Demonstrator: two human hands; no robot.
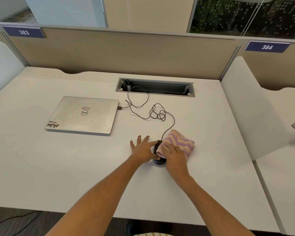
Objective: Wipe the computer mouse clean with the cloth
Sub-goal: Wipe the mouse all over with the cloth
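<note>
L hand [141,149] spread, steadying mouse [157,161] nr desk [58,167] front edge; R hand [174,155] pressing cloth [179,142] on it; wiping underway, most of mouse not yet covered.

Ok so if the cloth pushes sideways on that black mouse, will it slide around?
Probably. The mouse looks small and light on a smooth desk, so rubbing could shift it. The left hand braces its side, which should steady it. Its cable lies slack and looped, so it likely won't tug back.

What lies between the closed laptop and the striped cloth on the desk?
In the head view, looped black cable and the left hand steadying the mouse lie between laptop and cloth.
</note>
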